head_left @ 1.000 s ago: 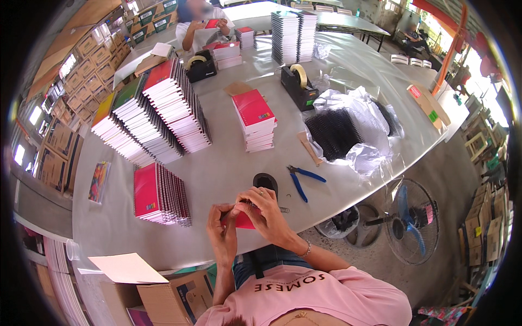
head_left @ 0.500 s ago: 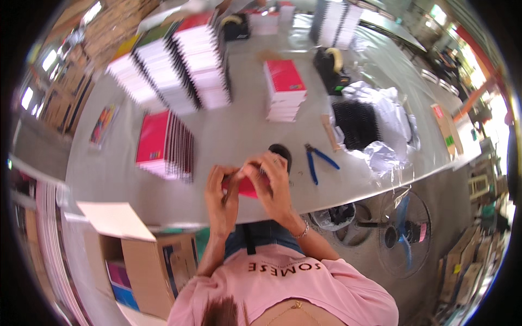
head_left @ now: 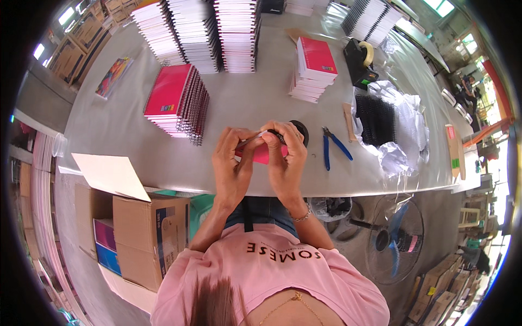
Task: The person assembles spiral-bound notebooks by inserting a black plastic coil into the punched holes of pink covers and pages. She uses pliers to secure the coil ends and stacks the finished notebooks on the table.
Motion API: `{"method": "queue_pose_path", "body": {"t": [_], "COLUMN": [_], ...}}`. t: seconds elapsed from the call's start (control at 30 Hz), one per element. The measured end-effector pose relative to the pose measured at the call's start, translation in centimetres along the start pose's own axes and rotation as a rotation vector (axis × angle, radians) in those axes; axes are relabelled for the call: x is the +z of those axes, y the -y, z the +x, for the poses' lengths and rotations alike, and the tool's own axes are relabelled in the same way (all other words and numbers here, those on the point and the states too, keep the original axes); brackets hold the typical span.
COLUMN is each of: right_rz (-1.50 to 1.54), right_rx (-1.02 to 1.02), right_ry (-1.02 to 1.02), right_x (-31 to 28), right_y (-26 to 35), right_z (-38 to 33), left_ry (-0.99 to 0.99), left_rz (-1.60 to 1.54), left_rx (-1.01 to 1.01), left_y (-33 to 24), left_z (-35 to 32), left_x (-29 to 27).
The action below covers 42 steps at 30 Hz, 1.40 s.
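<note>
Near the front edge of the table, both of my hands close on a small notebook with a pinkish-red cover (head_left: 262,154). My left hand (head_left: 232,157) pinches its upper left edge, fingers bent over the top. My right hand (head_left: 287,155) grips the upper right edge, thumb and fingers pressed together by a dark coil-like piece (head_left: 281,137). The fingers hide much of the notebook and its binding. Just behind my right hand sits a round black object (head_left: 300,130), partly covered. Pliers with blue handles (head_left: 327,149) lie spread to the right.
Red spiral notebooks (head_left: 169,89) are stacked at left, with tall notebook stacks (head_left: 236,38) behind. Another red-covered stack (head_left: 317,57) stands right of centre, beside a black tape dispenser (head_left: 354,68). Black coils (head_left: 375,120) rest on white wrapping. Below are a cardboard box (head_left: 138,239) and a fan (head_left: 382,240).
The view has shifted, so the table's things appear displaced. Both hands keep hold of the notebook, with the fingers slightly rearranged along its upper edge.
</note>
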State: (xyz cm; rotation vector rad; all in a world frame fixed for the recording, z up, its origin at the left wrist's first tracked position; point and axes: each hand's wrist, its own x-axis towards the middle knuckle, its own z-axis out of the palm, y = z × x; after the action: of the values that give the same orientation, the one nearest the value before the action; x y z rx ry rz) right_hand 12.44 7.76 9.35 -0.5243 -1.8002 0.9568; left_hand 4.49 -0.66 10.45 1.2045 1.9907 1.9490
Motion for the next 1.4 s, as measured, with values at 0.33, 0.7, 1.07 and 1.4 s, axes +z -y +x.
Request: {"method": "queue_pose_path", "body": {"t": [0.33,0.7,1.07,1.4], "right_rz": [0.066,0.148,0.858,0.647], "right_rx": [0.073,-0.172,0.396,0.475], "right_ry": [0.12,0.463,0.44,0.422], "right_x": [-0.3,-0.5,10.1,17.8], "right_y": [0.3,6.1,1.8,-3.6], "right_z": [1.0,7.3,15.7,14.7], "left_ry": [0.162,0.326,-0.206,-0.246], "left_rz": [0.086,0.197,0.166,0.079], "left_rx": [0.073,0.157,-0.023,-0.191], "left_y": [0.3,-4.7,0.8,7.4], "left_z": [1.0,6.9,9.5,9.7], "left_x": [-2.2,-9.2,-14.7,-14.0]}}
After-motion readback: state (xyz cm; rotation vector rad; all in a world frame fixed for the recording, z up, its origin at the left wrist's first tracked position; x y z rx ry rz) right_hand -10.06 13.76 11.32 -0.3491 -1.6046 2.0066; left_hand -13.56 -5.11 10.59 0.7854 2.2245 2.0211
